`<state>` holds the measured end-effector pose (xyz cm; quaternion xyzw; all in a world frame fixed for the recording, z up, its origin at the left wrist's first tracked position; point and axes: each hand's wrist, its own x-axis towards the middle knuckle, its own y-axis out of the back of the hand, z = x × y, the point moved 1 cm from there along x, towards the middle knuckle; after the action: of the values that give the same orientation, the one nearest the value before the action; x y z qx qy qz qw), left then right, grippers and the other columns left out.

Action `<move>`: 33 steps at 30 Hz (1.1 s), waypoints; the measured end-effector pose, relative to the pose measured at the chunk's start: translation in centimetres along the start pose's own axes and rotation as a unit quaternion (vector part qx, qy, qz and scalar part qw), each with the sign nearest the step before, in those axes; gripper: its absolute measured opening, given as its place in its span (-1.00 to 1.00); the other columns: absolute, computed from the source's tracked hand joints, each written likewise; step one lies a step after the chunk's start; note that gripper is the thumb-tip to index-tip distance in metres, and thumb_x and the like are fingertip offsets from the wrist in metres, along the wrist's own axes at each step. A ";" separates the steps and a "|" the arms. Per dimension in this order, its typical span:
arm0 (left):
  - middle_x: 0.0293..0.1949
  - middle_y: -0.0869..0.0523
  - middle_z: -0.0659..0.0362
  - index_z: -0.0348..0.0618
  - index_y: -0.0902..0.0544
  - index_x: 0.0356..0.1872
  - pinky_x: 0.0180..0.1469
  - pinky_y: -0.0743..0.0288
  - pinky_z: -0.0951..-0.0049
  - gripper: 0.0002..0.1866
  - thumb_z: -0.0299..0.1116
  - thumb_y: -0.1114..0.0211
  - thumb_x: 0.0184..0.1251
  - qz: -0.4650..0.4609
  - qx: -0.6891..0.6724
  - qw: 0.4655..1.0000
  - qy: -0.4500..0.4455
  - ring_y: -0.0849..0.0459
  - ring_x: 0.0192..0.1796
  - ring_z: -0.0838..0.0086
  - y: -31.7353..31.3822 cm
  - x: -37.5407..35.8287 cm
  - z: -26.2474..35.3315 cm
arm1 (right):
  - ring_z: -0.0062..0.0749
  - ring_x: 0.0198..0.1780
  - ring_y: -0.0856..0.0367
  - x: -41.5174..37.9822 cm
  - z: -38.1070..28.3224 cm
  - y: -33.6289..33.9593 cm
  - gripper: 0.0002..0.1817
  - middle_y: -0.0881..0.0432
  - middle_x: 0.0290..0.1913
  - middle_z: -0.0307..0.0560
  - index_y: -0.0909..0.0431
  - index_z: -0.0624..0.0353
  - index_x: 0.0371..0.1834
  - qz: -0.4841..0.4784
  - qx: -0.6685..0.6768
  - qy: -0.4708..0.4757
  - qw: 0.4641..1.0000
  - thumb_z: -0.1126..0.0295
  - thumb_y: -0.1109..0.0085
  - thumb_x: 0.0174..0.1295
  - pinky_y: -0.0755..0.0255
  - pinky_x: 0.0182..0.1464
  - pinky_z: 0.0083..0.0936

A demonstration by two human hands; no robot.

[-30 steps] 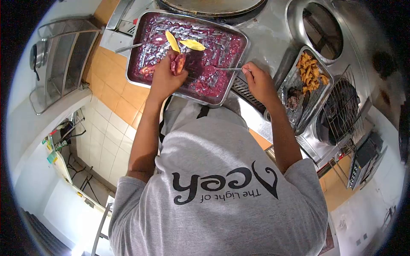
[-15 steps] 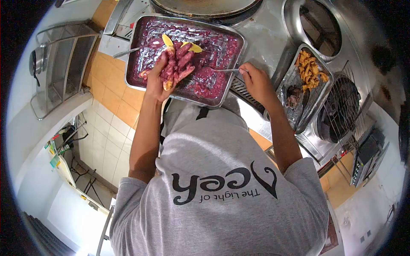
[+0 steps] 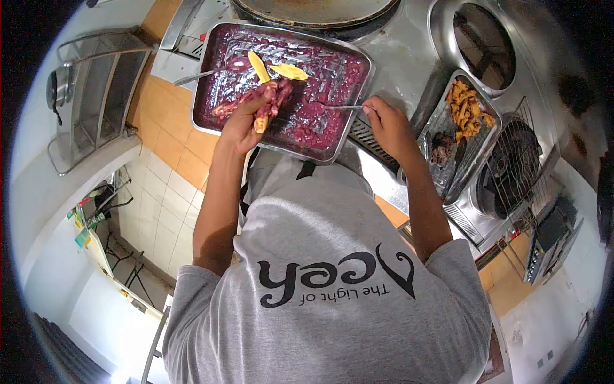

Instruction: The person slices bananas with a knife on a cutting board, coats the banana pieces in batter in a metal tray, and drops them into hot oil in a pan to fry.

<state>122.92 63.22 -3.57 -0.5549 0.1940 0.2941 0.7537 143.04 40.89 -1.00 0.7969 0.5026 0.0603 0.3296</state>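
A rectangular metal tray holds purple, glossy paste. Over its lower middle is my left hand, smeared with the paste, its fingers closed round a paste-coated yellow piece. Two more yellow pieces are by the fingers: a long one just above them and a flatter one in the tray. At the tray's right side my right hand pinches the handle of a metal spoon, whose far end lies in the paste. Another spoon handle rests over the left rim.
A second metal tray on the right holds orange-brown pieces and a dark lump. Beyond are a wire rack over a burner, a round opening and a large pan.
My left hand's spread fingers have drawn together round the yellow piece. The view has shifted slightly; my right hand still holds the spoon.
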 end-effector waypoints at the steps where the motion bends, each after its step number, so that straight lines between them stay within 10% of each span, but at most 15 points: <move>1: 0.02 -0.59 -0.01 -0.39 -0.44 0.05 0.05 -0.60 0.44 -0.75 -0.53 -0.08 0.40 -0.003 -0.006 1.000 0.005 -0.59 0.11 0.23 -0.7 -0.2 0.0 | 0.17 -0.30 -0.59 0.0 0.1 0.0 -0.88 -0.59 -0.37 0.20 -0.45 0.18 -0.22 0.003 0.007 0.004 1.000 0.37 -0.01 0.32 -0.42 -0.27 -0.08; 12: 0.04 -0.54 -0.08 -0.40 -0.31 0.12 0.33 -0.41 0.24 -0.61 -0.76 -0.05 0.25 0.057 -0.026 0.998 -0.030 -0.45 0.25 0.01 -3.3 -1.6 -0.3 | 0.17 -0.29 -0.59 0.5 0.5 -0.2 -0.90 -0.60 -0.37 0.17 -0.45 0.17 -0.22 0.021 0.015 0.026 0.999 0.40 -0.04 0.29 -0.43 -0.27 -0.10; 21: 0.02 -0.65 0.08 -0.17 -0.35 0.25 -0.29 -0.54 0.62 -0.57 -0.45 -0.15 0.38 0.067 0.353 0.933 -0.036 -0.69 -0.19 0.50 -4.4 -2.8 -0.6 | 0.18 -0.24 -0.59 0.5 -0.1 0.3 -0.87 -0.61 -0.32 0.16 -0.47 0.15 -0.19 -0.001 0.006 -0.019 1.000 0.36 -0.03 0.31 -0.45 -0.23 -0.07; 24: -0.09 -0.67 0.14 -0.20 -0.37 0.23 -0.27 -0.54 0.61 -0.60 -0.44 -0.15 0.39 0.080 0.414 0.906 -0.034 -0.68 -0.18 0.52 -2.4 -2.4 -0.7 | 0.16 -0.23 -0.59 0.4 -0.4 0.5 -0.86 -0.61 -0.31 0.16 -0.47 0.15 -0.20 0.000 0.006 -0.017 1.000 0.34 -0.03 0.31 -0.44 -0.22 -0.07; 25: -0.23 -0.69 0.20 -0.27 -0.58 -0.10 -0.24 -0.45 0.63 -0.80 -0.36 -0.18 0.39 0.093 0.422 0.895 -0.109 -0.56 -0.33 0.67 -2.8 -2.5 -1.3 | 0.16 -0.24 -0.59 0.4 -0.4 0.5 -0.86 -0.61 -0.31 0.16 -0.47 0.15 -0.19 -0.004 0.005 -0.018 1.000 0.34 -0.02 0.31 -0.44 -0.22 -0.07; 33: -0.18 -0.68 0.22 -0.31 -0.52 0.10 -0.08 -0.43 0.58 -0.66 -0.33 -0.18 0.40 0.109 0.542 0.805 -0.215 -0.59 -0.14 0.61 -3.0 -1.9 -0.1 | 0.17 -0.25 -0.59 0.5 0.1 0.1 -0.86 -0.61 -0.33 0.17 -0.47 0.16 -0.20 -0.009 0.016 -0.019 1.000 0.34 -0.03 0.31 -0.44 -0.22 -0.06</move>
<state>123.48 62.05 -0.30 0.0467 0.2145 0.3330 0.9170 143.43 41.25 -1.12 0.7986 0.5042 0.0337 0.3270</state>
